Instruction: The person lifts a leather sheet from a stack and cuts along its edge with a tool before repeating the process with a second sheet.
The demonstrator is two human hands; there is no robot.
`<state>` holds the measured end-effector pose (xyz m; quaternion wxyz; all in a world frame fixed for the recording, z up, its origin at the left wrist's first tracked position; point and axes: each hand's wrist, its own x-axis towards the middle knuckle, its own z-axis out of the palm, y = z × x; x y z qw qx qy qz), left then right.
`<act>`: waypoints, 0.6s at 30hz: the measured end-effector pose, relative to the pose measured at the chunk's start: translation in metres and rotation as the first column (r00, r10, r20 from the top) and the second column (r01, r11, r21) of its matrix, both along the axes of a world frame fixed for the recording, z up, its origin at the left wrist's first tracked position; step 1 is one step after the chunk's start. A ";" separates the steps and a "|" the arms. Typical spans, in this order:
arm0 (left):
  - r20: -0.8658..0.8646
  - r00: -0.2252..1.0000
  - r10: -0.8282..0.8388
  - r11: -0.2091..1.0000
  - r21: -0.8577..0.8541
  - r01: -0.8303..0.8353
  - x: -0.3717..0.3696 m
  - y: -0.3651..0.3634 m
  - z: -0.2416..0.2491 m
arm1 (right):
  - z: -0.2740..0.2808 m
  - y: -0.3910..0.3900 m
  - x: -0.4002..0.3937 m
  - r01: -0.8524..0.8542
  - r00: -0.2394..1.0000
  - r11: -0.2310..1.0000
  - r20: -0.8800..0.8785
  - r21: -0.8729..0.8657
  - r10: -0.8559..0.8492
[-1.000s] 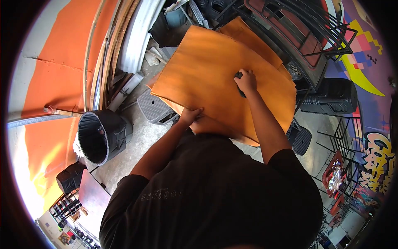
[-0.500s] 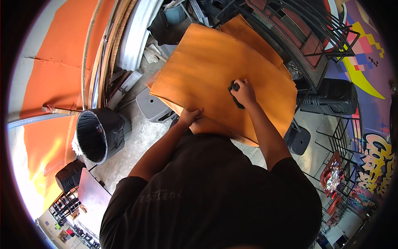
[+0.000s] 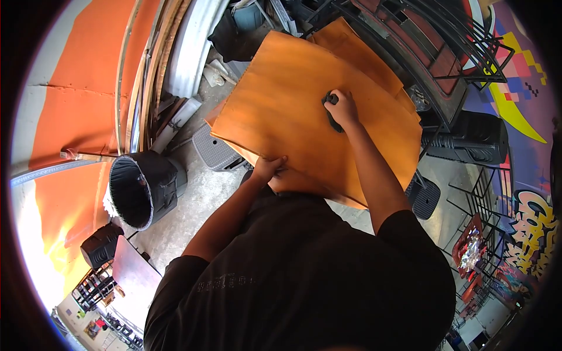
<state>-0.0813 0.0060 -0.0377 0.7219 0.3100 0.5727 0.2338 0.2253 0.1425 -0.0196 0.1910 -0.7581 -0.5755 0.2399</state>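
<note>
A large orange-tan sheet [image 3: 281,99] that looks like leather lies spread in front of me, streaked with darker patches. Under its far side, more orange sheet [image 3: 342,36] sticks out. My right hand [image 3: 344,107] is closed around a dark, crumpled cloth [image 3: 335,121] and presses it on the sheet, right of the middle. At the near edge, my left hand [image 3: 270,168] grips the sheet, thumb on top and the other fingers mostly hidden underneath. What supports the sheet is mostly covered.
A grey plastic stool [image 3: 216,149] stands left of the sheet, a black bin [image 3: 132,190] farther left. Another dark stool [image 3: 424,198] is at the right. Black metal-framed furniture [image 3: 433,52] stacks up at the far right; planks [image 3: 155,64] lean on the left wall.
My right hand has slid the dark cloth away from me, up the sheet. My left hand keeps its grip on the near edge.
</note>
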 end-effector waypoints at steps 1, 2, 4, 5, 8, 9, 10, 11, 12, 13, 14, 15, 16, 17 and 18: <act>0.005 1.000 -0.001 1.000 -0.004 0.001 -0.001 0.001 -0.002 | -0.002 -0.006 0.002 0.000 1.000 1.000 0.002 -0.004 0.000; 0.010 1.000 -0.001 1.000 -0.008 0.001 -0.001 0.001 -0.003 | -0.004 -0.014 0.004 -0.018 1.000 1.000 -0.004 0.004 0.018; 0.010 1.000 0.005 1.000 -0.014 -0.005 -0.001 0.000 -0.004 | -0.006 -0.023 0.008 -0.057 0.998 0.998 -0.020 0.020 0.057; 0.010 1.000 0.009 1.000 -0.013 -0.008 -0.001 0.000 -0.003 | -0.006 -0.022 0.012 -0.061 0.998 0.998 -0.020 0.015 0.062; 0.014 1.000 0.016 1.000 -0.011 -0.016 -0.001 0.001 -0.003 | -0.005 -0.016 0.024 -0.040 0.999 0.999 -0.020 -0.012 0.040; 0.018 1.000 0.013 1.000 -0.004 -0.013 -0.001 0.001 -0.005 | -0.007 -0.011 0.028 -0.046 0.999 0.999 -0.021 -0.018 0.045; 0.022 1.000 0.010 1.000 0.003 -0.010 -0.002 0.001 -0.006 | -0.009 -0.002 0.032 -0.028 1.000 0.999 0.009 -0.040 0.028; 0.020 1.000 0.015 1.000 -0.003 -0.015 -0.002 0.001 -0.006 | -0.011 0.008 0.036 -0.010 0.999 0.998 0.038 -0.061 0.012; 0.020 1.000 0.014 1.000 -0.005 -0.014 -0.002 0.001 -0.007 | -0.014 0.019 0.040 0.009 0.998 0.997 0.068 -0.081 -0.003; 0.020 1.000 0.012 1.000 -0.007 -0.012 -0.002 0.001 -0.008 | -0.016 0.029 0.043 0.003 0.998 0.996 0.066 -0.087 0.003; 0.020 1.000 0.010 1.000 -0.009 -0.010 -0.002 0.001 -0.008 | -0.017 0.040 0.046 0.033 0.997 0.993 0.075 -0.117 -0.024; 0.019 1.000 0.016 1.000 -0.015 -0.015 -0.002 0.000 -0.009 | -0.017 0.051 0.049 0.062 0.995 0.987 0.086 -0.148 -0.050; 0.023 1.000 0.016 1.000 -0.024 -0.016 -0.001 0.000 -0.009 | -0.019 0.061 0.052 0.093 0.992 0.980 0.097 -0.178 -0.076; 0.026 1.000 0.017 0.999 -0.033 -0.016 -0.002 0.000 -0.010 | -0.020 0.069 0.054 0.087 0.993 0.979 0.096 -0.184 -0.071; 0.030 0.999 0.017 0.999 -0.042 -0.016 -0.002 0.000 -0.010 | -0.022 0.077 0.056 0.107 0.990 0.978 0.107 -0.178 -0.088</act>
